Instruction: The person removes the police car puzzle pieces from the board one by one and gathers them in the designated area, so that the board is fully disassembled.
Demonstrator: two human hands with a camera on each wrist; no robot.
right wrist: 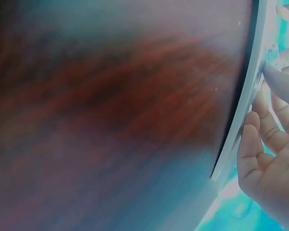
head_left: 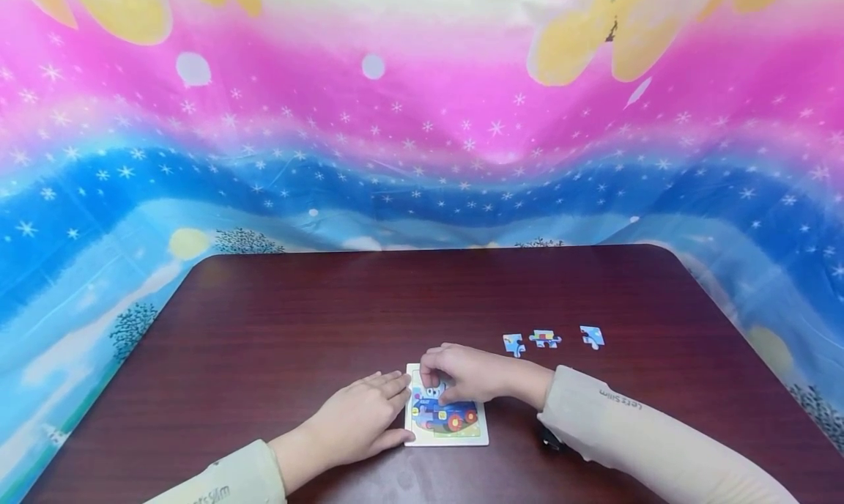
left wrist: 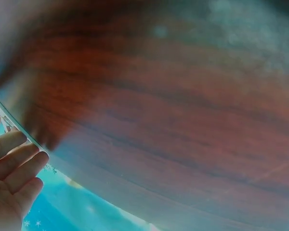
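A small jigsaw puzzle board [head_left: 484, 439] with a pale frame lies on the table; its picture is a blue train with eyes and red wheels. My left hand [head_left: 363, 417] lies palm down at the board's left edge, fingers extended and touching the frame; the left wrist view shows the same hand [left wrist: 12, 175] with straight fingers. Over the board's upper part, my right hand [head_left: 464, 372] bends its fingers and thumb down. In the right wrist view, a light blue puzzle piece [right wrist: 273, 52] appears pinched between thumb and finger of my right hand [right wrist: 274, 163]. The fingers partly cover the picture.
Three loose puzzle pieces lie beyond my right forearm: a blue one [head_left: 513, 344], one with red and yellow [head_left: 545, 338], and another blue one [head_left: 592, 336]. The dark wooden table [head_left: 316, 306] ends at a colourful hanging cloth [head_left: 422, 138].
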